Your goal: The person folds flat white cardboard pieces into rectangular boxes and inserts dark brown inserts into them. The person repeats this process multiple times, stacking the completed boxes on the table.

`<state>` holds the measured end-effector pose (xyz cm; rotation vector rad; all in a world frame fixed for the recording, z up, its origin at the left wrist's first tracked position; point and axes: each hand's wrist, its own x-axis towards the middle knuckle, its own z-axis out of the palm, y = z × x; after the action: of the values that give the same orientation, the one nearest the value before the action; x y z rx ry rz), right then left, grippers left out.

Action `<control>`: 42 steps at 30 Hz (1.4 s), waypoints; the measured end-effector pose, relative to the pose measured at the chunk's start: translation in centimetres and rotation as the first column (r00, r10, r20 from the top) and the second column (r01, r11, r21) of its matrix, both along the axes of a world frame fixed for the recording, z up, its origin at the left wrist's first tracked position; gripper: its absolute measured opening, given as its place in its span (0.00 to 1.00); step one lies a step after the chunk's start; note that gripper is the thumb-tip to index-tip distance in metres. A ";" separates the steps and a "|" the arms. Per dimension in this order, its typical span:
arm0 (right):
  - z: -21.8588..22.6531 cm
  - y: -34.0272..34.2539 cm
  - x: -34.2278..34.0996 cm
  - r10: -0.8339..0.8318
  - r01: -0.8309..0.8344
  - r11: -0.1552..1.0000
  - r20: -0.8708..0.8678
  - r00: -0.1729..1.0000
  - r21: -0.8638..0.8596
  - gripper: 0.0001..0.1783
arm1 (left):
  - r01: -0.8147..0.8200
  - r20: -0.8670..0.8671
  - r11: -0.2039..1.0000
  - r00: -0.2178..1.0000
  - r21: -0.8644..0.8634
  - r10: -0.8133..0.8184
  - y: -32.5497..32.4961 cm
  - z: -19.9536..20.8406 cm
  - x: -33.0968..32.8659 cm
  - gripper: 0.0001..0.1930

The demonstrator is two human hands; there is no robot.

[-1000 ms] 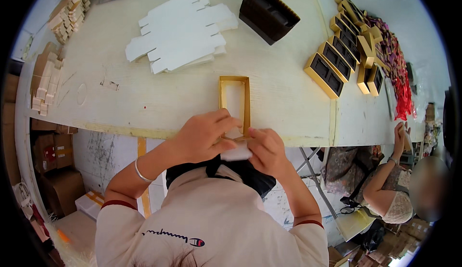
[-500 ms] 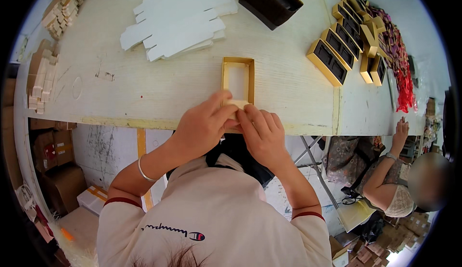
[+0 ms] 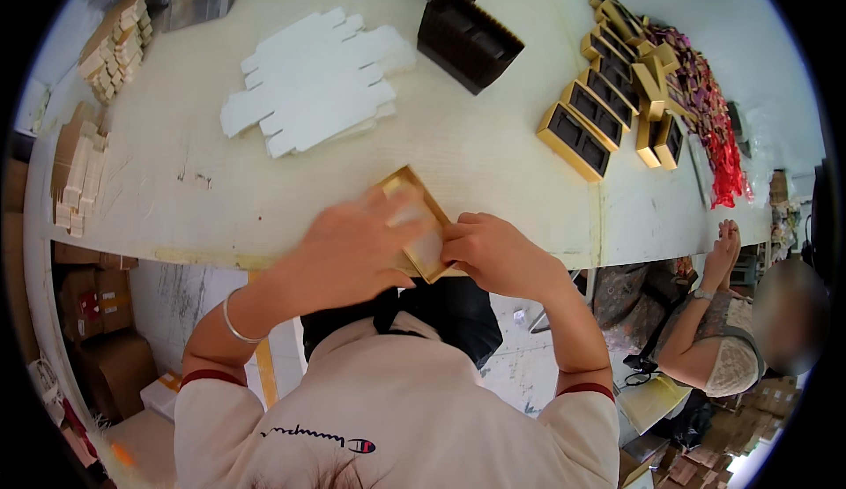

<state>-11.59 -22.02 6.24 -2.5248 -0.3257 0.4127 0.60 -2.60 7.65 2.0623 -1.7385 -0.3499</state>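
Note:
A shallow open gold cardboard box (image 3: 429,264) with a pale inside lies tilted at the table's front edge. My right hand (image 3: 493,253) pinches its right side wall, fingers bent over the rim. My left hand (image 3: 352,238) is over the box's left side, smeared by motion. Its thumb stands well apart from the fingers, which reach across the box's inside; I see nothing held in them. Beyond the box lies a pile of flat white die-cut cardboard blanks (image 3: 308,84).
Stacked dark plastic trays (image 3: 467,44) stand at the back. Gold boxes with dark inserts (image 3: 577,141) line up on the right, beside red and purple ribbons (image 3: 724,167). Folded card pieces (image 3: 79,167) stand at the left edge. Another person (image 3: 705,330) sits at the right.
The box has turned from straight to slanted and come nearer the table edge. My hands have parted from its near end: the right to its right wall, the left over its left side.

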 end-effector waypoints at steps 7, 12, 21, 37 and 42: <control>2.0 -5.4 4.1 -0.293 0.208 0.953 0.484 0.824 0.222 0.20 | -0.038 0.172 0.998 0.984 -0.051 0.046 -0.4 -3.3 2.4 0.40; 1.3 -9.3 10.6 -0.200 0.572 0.784 0.776 0.598 -0.240 0.07 | -0.246 0.030 0.948 0.966 -0.200 0.257 -0.4 -5.6 -0.1 0.39; 3.4 -10.1 11.9 -0.321 0.516 0.856 0.764 0.559 -0.018 0.08 | -0.266 -0.068 0.905 0.964 -0.332 0.258 -0.2 -7.3 -0.4 0.39; 0.6 -3.3 -0.1 -0.651 0.792 0.345 -0.480 0.589 0.504 0.23 | -0.253 -0.141 0.913 0.966 -0.320 0.218 -0.4 -6.9 -0.9 0.45; 0.1 -0.2 -0.7 -0.646 0.509 0.699 0.140 0.750 0.502 0.25 | -0.288 -0.095 0.881 0.957 -0.374 0.273 -0.3 -7.7 -0.7 0.41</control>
<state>-12.33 -22.27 6.37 -2.0764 0.2707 -0.2930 -0.08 -2.93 -0.08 1.9571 -1.3271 0.0409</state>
